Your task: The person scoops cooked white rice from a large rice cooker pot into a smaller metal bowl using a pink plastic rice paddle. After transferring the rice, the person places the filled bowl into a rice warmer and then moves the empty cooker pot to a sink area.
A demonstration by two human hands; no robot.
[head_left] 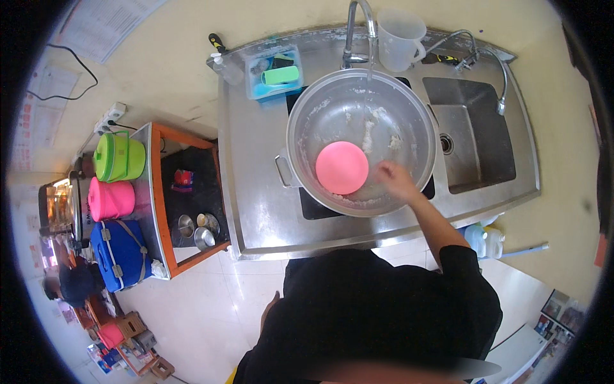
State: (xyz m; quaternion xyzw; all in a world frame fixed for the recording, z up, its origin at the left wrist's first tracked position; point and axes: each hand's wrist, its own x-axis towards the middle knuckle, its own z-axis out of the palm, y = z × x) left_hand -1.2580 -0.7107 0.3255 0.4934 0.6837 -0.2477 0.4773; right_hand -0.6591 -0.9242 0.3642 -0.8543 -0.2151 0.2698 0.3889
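A large round metal pot (300, 173) with side handles stands on the steel counter, white residue stuck to its bottom and inner wall. Inside it, toward the near left, lies a pink round bowl or disc (342, 168). My right hand (395, 182) hangs over the pot's near right part, just right of the pink piece and apart from it. Its fingers are bent and blurred, and nothing shows in them. By my left side, below the counter edge, only a sliver of my left hand (271, 307) shows, its fingers mostly hidden. A tall faucet (348, 45) reaches over the pot's far rim.
A sink basin (473, 147) lies right of the pot, with a clear jug (401, 41) behind. Left stand a plastic tub (259, 67) with a green sponge (280, 75) and a pump bottle (227, 69). An orange-edged shelf (157, 198) holds green, pink and blue containers.
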